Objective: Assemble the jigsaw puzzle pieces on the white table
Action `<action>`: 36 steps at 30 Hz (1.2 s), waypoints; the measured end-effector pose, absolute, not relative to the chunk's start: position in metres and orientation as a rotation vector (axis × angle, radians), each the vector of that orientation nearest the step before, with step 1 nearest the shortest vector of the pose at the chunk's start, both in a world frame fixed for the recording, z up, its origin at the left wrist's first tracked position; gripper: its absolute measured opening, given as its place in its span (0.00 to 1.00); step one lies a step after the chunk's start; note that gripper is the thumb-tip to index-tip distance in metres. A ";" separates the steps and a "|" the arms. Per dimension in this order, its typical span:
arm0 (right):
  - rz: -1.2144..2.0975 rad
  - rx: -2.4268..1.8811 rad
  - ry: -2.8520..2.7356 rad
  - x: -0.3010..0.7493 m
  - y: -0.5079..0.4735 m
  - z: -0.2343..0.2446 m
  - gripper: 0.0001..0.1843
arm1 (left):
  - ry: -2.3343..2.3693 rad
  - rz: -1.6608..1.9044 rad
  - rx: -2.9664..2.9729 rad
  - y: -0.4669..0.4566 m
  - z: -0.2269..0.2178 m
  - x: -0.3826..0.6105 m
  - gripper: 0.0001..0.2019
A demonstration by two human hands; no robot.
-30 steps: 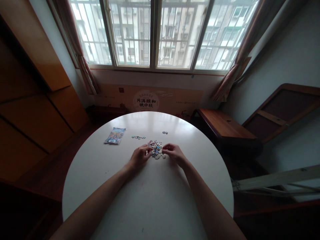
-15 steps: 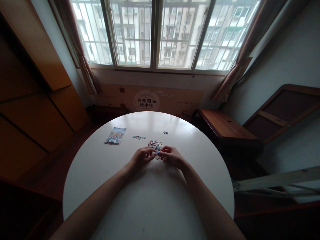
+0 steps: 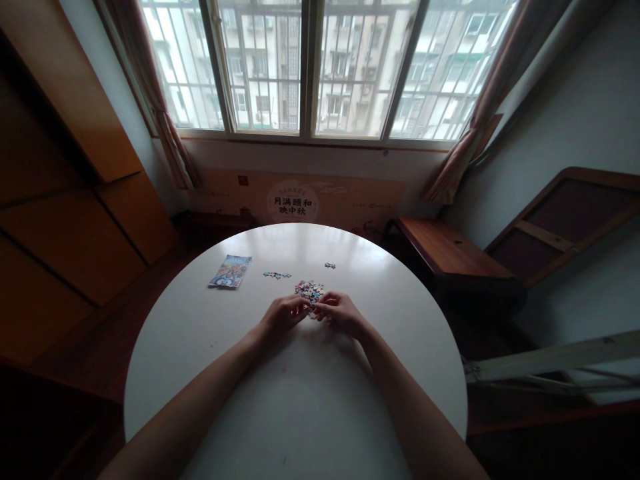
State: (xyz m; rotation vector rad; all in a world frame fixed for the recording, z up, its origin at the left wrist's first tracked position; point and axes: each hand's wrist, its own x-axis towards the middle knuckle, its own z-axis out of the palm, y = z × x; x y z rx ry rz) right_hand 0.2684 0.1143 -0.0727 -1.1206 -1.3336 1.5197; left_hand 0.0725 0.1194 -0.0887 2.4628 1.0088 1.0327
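Observation:
A heap of jigsaw puzzle pieces (image 3: pixel 310 291) lies near the middle of the white round table (image 3: pixel 300 427). At the heap's near edge, my left hand (image 3: pixel 286 313) is closed, its thumb and fingertips pinching a small dark-blue puzzle piece (image 3: pixel 313 307). From the other side my right hand (image 3: pixel 341 312) pinches at the same spot, its fingertips almost meeting the left ones. Whether they share one piece or hold two is too small to tell. A few loose pieces show beneath the fingers.
Left of the heap, a short row of puzzle pieces (image 3: pixel 277 275) lies near a colourful picture sheet (image 3: pixel 231 272). A small cluster of pieces (image 3: pixel 330 265) sits farther back. Beyond the table stand a wooden side table (image 3: pixel 450 250) and a barred window (image 3: pixel 345 73).
My fingertips have shifted slightly and the piece between them looks darker and turned. Both hands stay at the heap's near edge. The view has moved very little.

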 end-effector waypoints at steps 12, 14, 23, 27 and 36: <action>1.109 -1.358 -1.456 0.296 0.128 -0.067 0.18 | 1.131 1.042 2.390 0.122 -0.087 0.073 0.07; 1.024 -1.359 -1.619 0.304 0.130 -0.070 0.17 | 1.137 1.037 2.379 0.122 -0.088 0.073 0.07; 0.730 -1.440 -1.953 0.298 0.120 -0.074 0.08 | 1.105 1.018 2.400 0.123 -0.090 0.072 0.06; 0.680 -1.440 -1.855 0.292 0.123 -0.075 0.08 | 1.100 1.017 2.408 0.123 -0.089 0.072 0.06; 1.271 -1.211 -1.546 0.272 0.116 -0.073 0.18 | 1.094 1.023 2.398 0.123 -0.089 0.072 0.07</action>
